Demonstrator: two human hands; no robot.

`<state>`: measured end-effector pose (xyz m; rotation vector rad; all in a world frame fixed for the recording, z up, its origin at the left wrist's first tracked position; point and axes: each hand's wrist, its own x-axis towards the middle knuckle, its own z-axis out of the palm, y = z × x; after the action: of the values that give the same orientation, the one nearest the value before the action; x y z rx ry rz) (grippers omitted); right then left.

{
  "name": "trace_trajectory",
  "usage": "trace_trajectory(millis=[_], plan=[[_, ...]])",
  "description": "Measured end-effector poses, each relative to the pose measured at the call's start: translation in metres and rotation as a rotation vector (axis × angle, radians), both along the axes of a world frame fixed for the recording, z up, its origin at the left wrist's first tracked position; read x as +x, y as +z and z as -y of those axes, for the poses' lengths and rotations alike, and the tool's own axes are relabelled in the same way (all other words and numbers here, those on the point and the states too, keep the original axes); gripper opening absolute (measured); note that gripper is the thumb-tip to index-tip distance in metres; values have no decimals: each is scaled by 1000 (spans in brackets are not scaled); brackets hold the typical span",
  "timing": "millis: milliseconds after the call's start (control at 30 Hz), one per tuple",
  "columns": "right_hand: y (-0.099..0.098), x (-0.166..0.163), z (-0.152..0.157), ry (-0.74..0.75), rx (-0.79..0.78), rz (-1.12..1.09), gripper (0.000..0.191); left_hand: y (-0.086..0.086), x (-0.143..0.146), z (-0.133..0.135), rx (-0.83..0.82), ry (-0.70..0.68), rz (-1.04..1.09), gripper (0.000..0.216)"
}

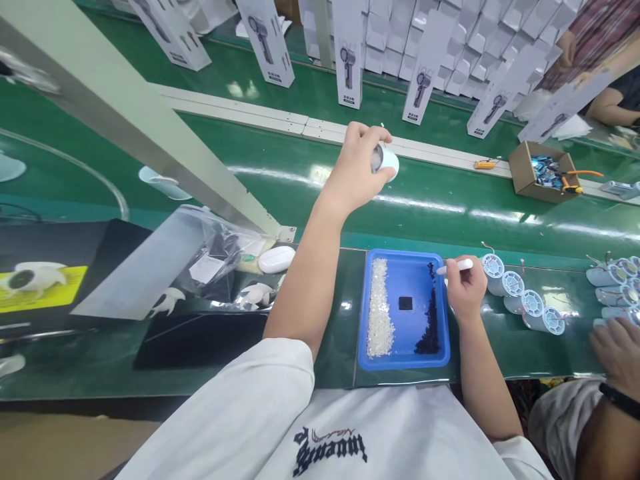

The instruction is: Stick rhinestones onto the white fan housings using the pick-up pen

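Note:
My left hand (357,163) is stretched forward over the green belt, its fingers wrapped round a white cylindrical housing (391,162). Between the fingers of my right hand (466,290) is a white pen-like tool (464,265). Its tip points left, over the right side of a blue tray (405,363). Small black pieces (429,340) lie along that side, while small clear-white pieces (379,317) are heaped along the left. A dark square (405,303) sits in the tray's middle. Just right of my right hand, several white cylindrical housings (513,285) with thin wires stand in a slanting row.
A metal post (200,160) slants across the left. Plastic bags (215,257) and white shell parts (257,293) lie left of my arm. Printed boxes (349,73) line the far side. A carton (535,177) holds small parts. At right, another person's hand (617,350) is near more housings (613,293).

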<state>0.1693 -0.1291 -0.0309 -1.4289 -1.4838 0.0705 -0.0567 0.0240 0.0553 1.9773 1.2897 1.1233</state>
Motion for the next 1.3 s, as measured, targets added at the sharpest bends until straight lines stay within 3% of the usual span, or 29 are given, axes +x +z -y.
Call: trace_trajectory(millis=[267,500,667,833,1033,1100,1200,1300], plan=[[2,-4,-3,33,11,44,20,-7,4,-6,30,79,236,44],[1,-12,0,170,155,224,14,-10,8,-12,-75,101,591,28],[4,-16,2,302,80,201,15,-8,13,-15,-259,53,814,26],[12,-22,15,295,118,131,10,-3,26,-10,-453,14,903,13],[15,-31,25,565,-184,127,14,2,52,9,-629,-81,838,9],[13,-29,24,508,-91,37,11,0,61,15,-697,-115,780,11],[11,-23,22,304,83,-165,9,-4,72,24,-736,-138,667,13],[10,-18,21,163,131,-359,11,-7,80,32,-744,-169,584,13]])
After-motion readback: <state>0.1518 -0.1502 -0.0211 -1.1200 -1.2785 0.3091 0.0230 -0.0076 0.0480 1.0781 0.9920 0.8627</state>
